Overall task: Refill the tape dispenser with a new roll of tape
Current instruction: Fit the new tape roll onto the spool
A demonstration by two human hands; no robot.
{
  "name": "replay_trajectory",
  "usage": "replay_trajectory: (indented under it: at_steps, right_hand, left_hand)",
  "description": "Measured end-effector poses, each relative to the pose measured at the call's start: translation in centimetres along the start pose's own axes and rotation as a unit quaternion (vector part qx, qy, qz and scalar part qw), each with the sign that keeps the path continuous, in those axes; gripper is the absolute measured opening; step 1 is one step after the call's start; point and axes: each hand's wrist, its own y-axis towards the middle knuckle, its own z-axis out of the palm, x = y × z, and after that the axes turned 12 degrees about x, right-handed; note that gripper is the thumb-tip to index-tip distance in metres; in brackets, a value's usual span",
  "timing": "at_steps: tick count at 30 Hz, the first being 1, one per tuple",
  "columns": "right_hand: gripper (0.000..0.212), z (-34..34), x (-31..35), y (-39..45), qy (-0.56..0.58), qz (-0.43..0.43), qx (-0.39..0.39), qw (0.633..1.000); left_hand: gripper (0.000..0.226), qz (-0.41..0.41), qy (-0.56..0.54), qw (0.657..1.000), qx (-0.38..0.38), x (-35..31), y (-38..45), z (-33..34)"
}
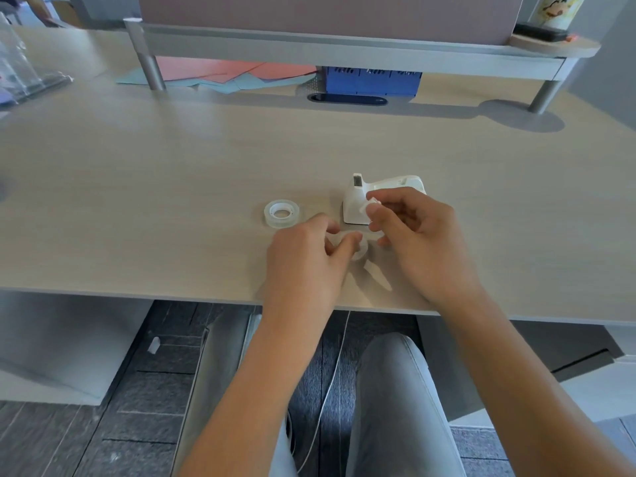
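Note:
A white tape dispenser (358, 201) stands on the pale wooden desk (172, 187), its cutter end pointing left. To its left, a clear tape roll (281, 214) lies flat on the desk. My left hand (309, 256) grips a whitish ring, apparently a roll or core (358, 251), mostly hidden by the fingers. Just in front of the dispenser, my right hand (413, 232) pinches a small white spindle piece (371, 205) between thumb and fingertips. The two hands are close together, near the desk's front edge.
A raised shelf (344, 46) spans the back of the desk on metal legs (151, 68). Under it lie pink and blue papers (223, 75) and a blue box (373, 80). A clear plastic case (20, 70) sits at far left. My knees are below the desk edge.

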Motion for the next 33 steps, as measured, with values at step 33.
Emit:
replay_trajectory:
  at_steps: [33]
  right_hand:
    - [0.026, 0.4, 0.4, -1.5, 0.091, -0.078, -0.032, 0.992]
  left_hand:
    - [0.015, -0.052, -0.383, 0.922, -0.018, -0.6, -0.2, -1.4]
